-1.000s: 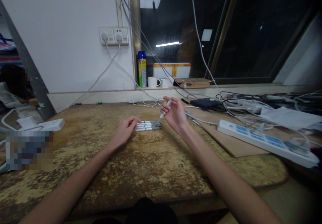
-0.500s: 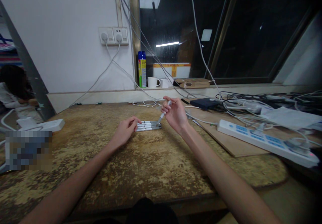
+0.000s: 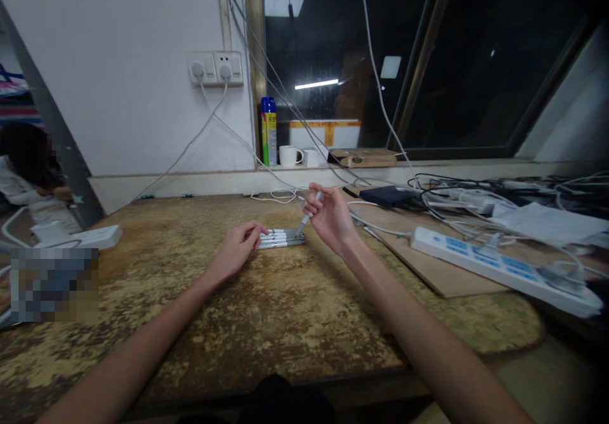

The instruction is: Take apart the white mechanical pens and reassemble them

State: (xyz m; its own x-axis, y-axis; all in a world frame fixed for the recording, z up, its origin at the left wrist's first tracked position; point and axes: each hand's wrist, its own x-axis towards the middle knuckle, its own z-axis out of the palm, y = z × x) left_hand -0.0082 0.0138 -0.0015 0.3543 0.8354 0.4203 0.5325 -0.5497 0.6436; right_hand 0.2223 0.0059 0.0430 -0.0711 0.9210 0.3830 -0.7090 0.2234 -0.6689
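Several white and grey pens (image 3: 281, 240) lie side by side on the worn wooden table (image 3: 285, 303). My left hand (image 3: 240, 244) rests at their left ends, fingers bent against them and covering those ends. Above and to the right of the row, my right hand (image 3: 329, 216) holds one more white and grey pen (image 3: 305, 219) between thumb and fingers. That pen is tilted, its lower end at the right part of the row; whether it touches the others is hard to tell.
A long power strip (image 3: 504, 268) and a thin board (image 3: 442, 268) lie at the right, with tangled cables behind. Another power strip (image 3: 111, 236) is at the left. A mug (image 3: 288, 155) and a spray can (image 3: 269, 132) stand on the sill. A person (image 3: 28, 170) sits far left.
My right hand and its pen have shifted very slightly to the left. My left hand and the row of pens look unmoved.
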